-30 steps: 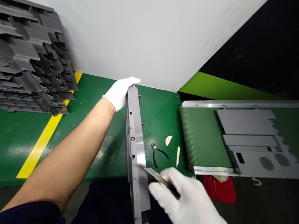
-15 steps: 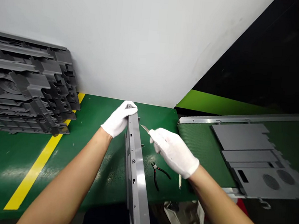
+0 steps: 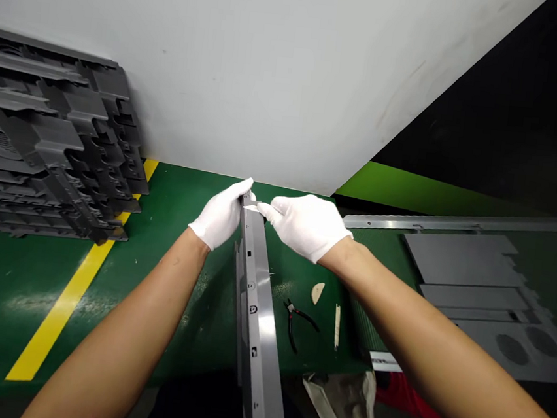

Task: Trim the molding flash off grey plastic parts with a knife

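A long grey plastic panel (image 3: 262,299) stands on its edge and points away from me, its narrow side with small slots facing up. My left hand (image 3: 221,215), in a white glove, is closed around the panel's far end. In my gloved right hand (image 3: 306,223) is a knife (image 3: 251,207), gripped between thumb and fingers. Its thin blade lies across the top edge of the panel, close to my left thumb. The knife's handle is hidden inside the glove.
Black-handled cutters (image 3: 292,309), a half-round cream piece (image 3: 317,293) and a thin cream stick (image 3: 337,326) lie right of the panel. Grey panels (image 3: 63,136) are stacked at left beyond yellow tape (image 3: 76,288). Another panel (image 3: 461,259) rests on the conveyor at right. A white wall (image 3: 222,72) rises behind.
My right hand has moved left and up, bringing the blade from beside the panel onto its far edge. The half-round piece has come into view. My left hand keeps its hold.
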Demonstrator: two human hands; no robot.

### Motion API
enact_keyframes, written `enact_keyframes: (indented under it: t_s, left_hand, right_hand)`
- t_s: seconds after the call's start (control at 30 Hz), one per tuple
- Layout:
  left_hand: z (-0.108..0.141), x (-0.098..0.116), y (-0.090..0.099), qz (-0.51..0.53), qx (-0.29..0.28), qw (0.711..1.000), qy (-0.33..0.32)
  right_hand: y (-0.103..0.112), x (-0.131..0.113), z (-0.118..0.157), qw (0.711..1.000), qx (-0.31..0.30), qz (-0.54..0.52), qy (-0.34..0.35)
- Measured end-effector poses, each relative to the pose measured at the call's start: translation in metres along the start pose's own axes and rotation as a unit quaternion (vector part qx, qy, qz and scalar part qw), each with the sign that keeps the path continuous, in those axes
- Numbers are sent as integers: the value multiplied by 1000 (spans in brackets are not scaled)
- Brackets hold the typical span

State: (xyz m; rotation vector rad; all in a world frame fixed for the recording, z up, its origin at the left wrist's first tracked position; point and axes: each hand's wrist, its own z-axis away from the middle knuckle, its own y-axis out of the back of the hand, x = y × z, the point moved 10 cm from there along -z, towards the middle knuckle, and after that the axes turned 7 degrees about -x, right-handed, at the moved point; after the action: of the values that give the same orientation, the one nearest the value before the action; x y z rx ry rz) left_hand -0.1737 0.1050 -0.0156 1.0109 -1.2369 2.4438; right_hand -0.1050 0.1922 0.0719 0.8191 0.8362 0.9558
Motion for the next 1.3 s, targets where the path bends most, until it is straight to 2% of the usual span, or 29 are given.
enact_keyframes:
  t_s: [0.23,0.5,0.77,0.87,0.93,1.0,1.07,1.13,1.2,1.23,1.27,1.3]
  left_hand:
    - [1,2,-2,18,4,1000,-4]
    - [-2,0,0,15,-8,1000,-15]
    - [2,1,-1,4,17,1000,6]
    - [4,0,-1,-1,32,999,17]
    - [5,2,-1,2,26,1000,10]
    - [4,6,-3,-31,-5,999,-9]
    - [4,10,-4,-107,-37,993,-22]
    - [5,11,-4,-184,-39,982,-24]
    - [13,17,-5,-290,-6,956,-42]
    - [22,22,-11,-364,13,929,-66]
    - [36,29,-21,-451,28,886,-98]
    - [51,33,-37,-540,20,832,-128]
  right_hand:
    - [9,-14,9,994,7,106,18]
    - [9,-17,14,992,33,116,43]
    - [5,-20,24,993,27,95,67]
    - [5,-13,29,997,30,11,66]
    - [5,0,32,991,32,-120,46]
    - [7,13,40,960,59,-269,39]
    - [5,26,52,919,94,-379,46]
    - [-12,39,66,885,97,-455,31]
    - [-50,54,82,851,44,-523,-25]
    - [-73,63,93,836,21,-546,-62]
    - [-91,72,105,842,19,-531,-94]
    - [-105,80,117,850,30,-514,-107]
